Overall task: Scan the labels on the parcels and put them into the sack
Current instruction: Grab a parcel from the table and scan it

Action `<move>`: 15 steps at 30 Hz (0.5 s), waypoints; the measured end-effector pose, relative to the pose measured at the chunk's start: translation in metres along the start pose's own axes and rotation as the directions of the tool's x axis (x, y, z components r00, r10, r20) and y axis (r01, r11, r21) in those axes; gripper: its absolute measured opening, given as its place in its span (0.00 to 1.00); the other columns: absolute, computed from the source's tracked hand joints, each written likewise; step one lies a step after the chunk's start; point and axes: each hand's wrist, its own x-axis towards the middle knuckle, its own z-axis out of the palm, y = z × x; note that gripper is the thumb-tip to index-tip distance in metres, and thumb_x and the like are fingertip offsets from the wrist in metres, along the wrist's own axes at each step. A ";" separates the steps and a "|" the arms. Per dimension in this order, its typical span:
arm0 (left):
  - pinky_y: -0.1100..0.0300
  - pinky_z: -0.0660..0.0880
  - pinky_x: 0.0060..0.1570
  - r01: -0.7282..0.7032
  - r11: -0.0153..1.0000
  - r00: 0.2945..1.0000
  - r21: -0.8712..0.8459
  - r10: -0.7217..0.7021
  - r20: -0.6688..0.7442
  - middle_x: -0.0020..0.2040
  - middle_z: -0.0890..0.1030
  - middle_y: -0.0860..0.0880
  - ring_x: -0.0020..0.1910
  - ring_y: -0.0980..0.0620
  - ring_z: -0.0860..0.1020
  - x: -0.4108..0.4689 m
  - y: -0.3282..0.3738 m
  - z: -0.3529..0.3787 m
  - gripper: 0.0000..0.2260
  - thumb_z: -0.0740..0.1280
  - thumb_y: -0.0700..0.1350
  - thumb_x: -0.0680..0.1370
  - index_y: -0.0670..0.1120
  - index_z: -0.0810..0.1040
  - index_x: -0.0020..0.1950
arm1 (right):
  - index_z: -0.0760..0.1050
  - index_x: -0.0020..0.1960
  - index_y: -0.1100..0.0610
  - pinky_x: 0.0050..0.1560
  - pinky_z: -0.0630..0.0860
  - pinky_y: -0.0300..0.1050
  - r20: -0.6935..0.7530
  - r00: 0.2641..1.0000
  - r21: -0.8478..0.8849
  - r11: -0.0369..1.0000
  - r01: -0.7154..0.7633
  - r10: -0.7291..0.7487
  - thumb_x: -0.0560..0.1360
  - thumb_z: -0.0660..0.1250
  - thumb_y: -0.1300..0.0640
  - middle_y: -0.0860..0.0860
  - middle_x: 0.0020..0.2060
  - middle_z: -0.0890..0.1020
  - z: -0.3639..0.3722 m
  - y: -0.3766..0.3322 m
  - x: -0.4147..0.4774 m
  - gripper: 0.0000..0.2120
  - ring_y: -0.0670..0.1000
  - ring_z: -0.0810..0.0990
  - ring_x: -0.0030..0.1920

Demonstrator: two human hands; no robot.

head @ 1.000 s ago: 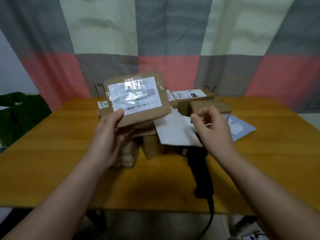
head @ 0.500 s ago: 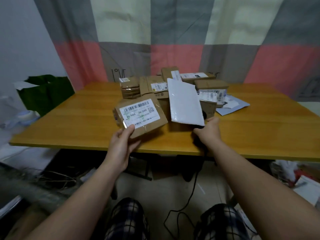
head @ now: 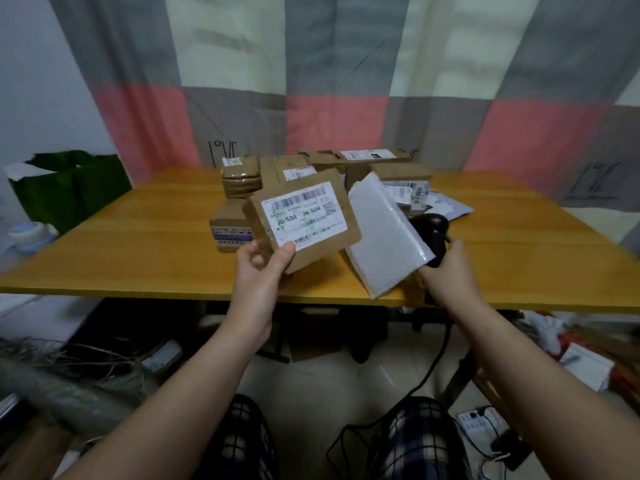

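Left hand (head: 258,282) holds the brown cardboard parcel (head: 303,221) up over the near edge of the table (head: 138,244), pinching its lower-left corner. Thumb (head: 284,259) is flat on the front at the corner of the label (head: 311,209), other fingers curled behind. Label faces camera, tilted. Right hand (head: 446,271) is wrapped round the black barcode scanner (head: 429,226), just right of the parcel. White padded mailer (head: 381,237) sits between parcel and scanner, its lower corner at the right fingers; cannot tell if gripped. Parcel pile (head: 391,171) behind. Green sack (head: 69,188) far left, well apart.
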 end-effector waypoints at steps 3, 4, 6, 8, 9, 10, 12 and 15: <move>0.57 0.76 0.55 0.038 0.985 0.995 0.168 -0.054 0.089 0.57 0.78 0.50 0.55 0.54 0.79 -0.005 -0.015 0.028 0.27 0.74 0.51 0.71 0.50 0.64 0.64 | 0.60 0.73 0.56 0.40 0.69 0.46 0.099 0.995 0.037 0.999 -0.009 0.005 0.74 0.72 0.54 0.50 0.53 0.73 0.002 -0.002 -0.006 0.33 0.50 0.73 0.48; 0.61 0.75 0.52 0.033 0.976 0.994 0.215 -0.054 0.091 0.56 0.78 0.51 0.54 0.56 0.78 -0.005 -0.021 0.035 0.25 0.73 0.50 0.72 0.50 0.64 0.63 | 0.60 0.73 0.57 0.42 0.70 0.46 0.116 0.993 0.063 0.998 -0.008 0.000 0.73 0.72 0.55 0.49 0.53 0.73 0.004 -0.002 -0.009 0.33 0.50 0.73 0.49; 0.64 0.74 0.51 0.020 0.963 0.998 0.268 -0.037 0.057 0.57 0.77 0.51 0.54 0.57 0.77 -0.002 -0.030 0.044 0.24 0.73 0.49 0.73 0.50 0.63 0.61 | 0.62 0.72 0.57 0.44 0.70 0.45 0.093 0.996 0.092 0.996 -0.014 0.005 0.73 0.72 0.58 0.50 0.53 0.74 0.006 -0.001 -0.013 0.32 0.51 0.74 0.50; 0.59 0.73 0.58 0.027 0.952 0.999 0.306 -0.040 0.034 0.61 0.76 0.48 0.58 0.53 0.76 0.007 -0.036 0.046 0.24 0.73 0.49 0.73 0.50 0.62 0.60 | 0.66 0.70 0.56 0.43 0.69 0.42 -0.059 0.998 0.120 0.993 -0.016 0.024 0.73 0.70 0.60 0.48 0.49 0.75 0.005 0.003 -0.019 0.27 0.50 0.75 0.48; 0.57 0.71 0.61 0.031 0.941 0.998 0.336 -0.046 0.037 0.63 0.75 0.48 0.60 0.52 0.75 0.011 -0.038 0.047 0.24 0.73 0.50 0.73 0.50 0.62 0.60 | 0.67 0.68 0.56 0.40 0.68 0.39 -0.150 0.988 0.159 0.987 0.003 0.022 0.74 0.68 0.60 0.47 0.46 0.75 0.003 0.006 -0.024 0.24 0.48 0.76 0.45; 0.57 0.70 0.62 0.027 0.929 0.998 0.370 -0.048 0.048 0.64 0.75 0.47 0.61 0.52 0.74 0.016 -0.038 0.049 0.25 0.73 0.51 0.73 0.49 0.61 0.61 | 0.68 0.67 0.55 0.37 0.68 0.34 -0.227 0.974 0.209 0.977 0.044 0.004 0.74 0.67 0.60 0.45 0.43 0.75 0.002 0.009 -0.030 0.22 0.42 0.75 0.42; 0.56 0.69 0.64 0.013 0.903 0.997 0.430 -0.046 0.067 0.66 0.73 0.47 0.63 0.51 0.73 0.023 -0.039 0.054 0.29 0.74 0.52 0.72 0.47 0.61 0.66 | 0.68 0.62 0.49 0.33 0.67 0.25 -0.293 0.955 0.302 0.942 0.145 -0.053 0.75 0.66 0.59 0.42 0.42 0.75 -0.001 0.015 -0.042 0.18 0.35 0.75 0.39; 0.56 0.71 0.62 0.019 0.896 0.996 0.443 -0.057 0.073 0.65 0.75 0.48 0.62 0.51 0.74 0.029 -0.041 0.053 0.33 0.75 0.52 0.72 0.45 0.62 0.70 | 0.66 0.57 0.44 0.36 0.69 0.26 -0.168 0.980 0.385 0.908 0.166 -0.108 0.74 0.69 0.60 0.41 0.46 0.76 -0.003 0.013 -0.053 0.19 0.33 0.76 0.43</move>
